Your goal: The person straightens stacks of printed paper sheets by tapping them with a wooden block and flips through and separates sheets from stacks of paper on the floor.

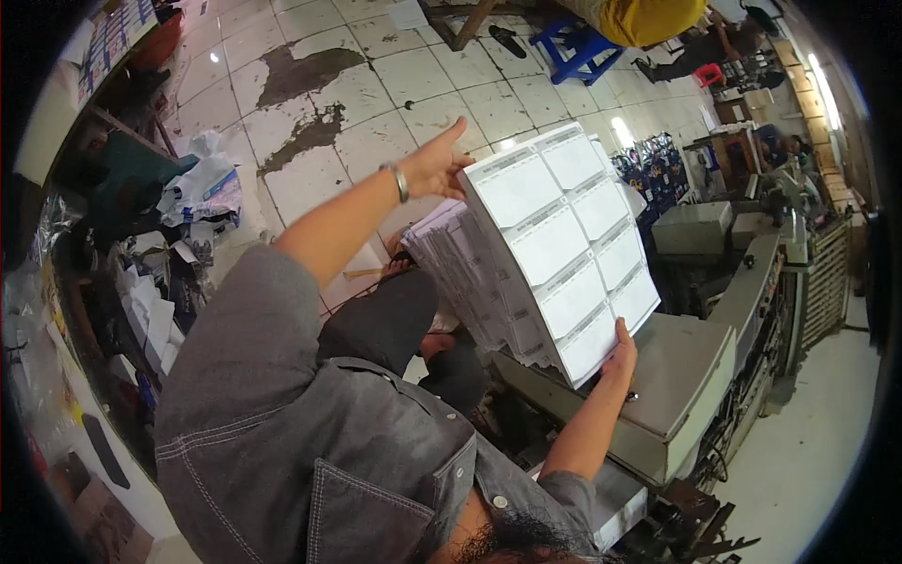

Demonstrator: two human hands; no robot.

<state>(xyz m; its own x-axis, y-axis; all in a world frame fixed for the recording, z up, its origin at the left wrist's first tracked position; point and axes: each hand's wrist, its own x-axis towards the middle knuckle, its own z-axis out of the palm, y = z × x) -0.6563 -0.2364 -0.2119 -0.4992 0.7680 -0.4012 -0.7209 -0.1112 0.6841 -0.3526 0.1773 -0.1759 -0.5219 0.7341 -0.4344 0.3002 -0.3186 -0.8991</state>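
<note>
Between my two hands is a block of white printed paper sheets point(561, 230), tilted up, its face ruled into several boxes with grey header strips. My left hand point(437, 167) grips its far left corner, thumb sticking up and fingers partly hidden behind the edge. At the near right corner my right hand point(617, 359) holds the block from the side, with some fingers out of sight underneath. Just left of and below the block rises a tall, uneven stack of similar sheets point(470, 282); the held block covers part of it.
A grey metal machine point(672, 376) stands close on the right, with more machinery behind. Ahead are a blue stool point(575, 52) and a person in yellow point(653, 19). On the left lie plastic bags point(200, 183) and crumpled paper point(148, 305). The tiled floor has broken patches.
</note>
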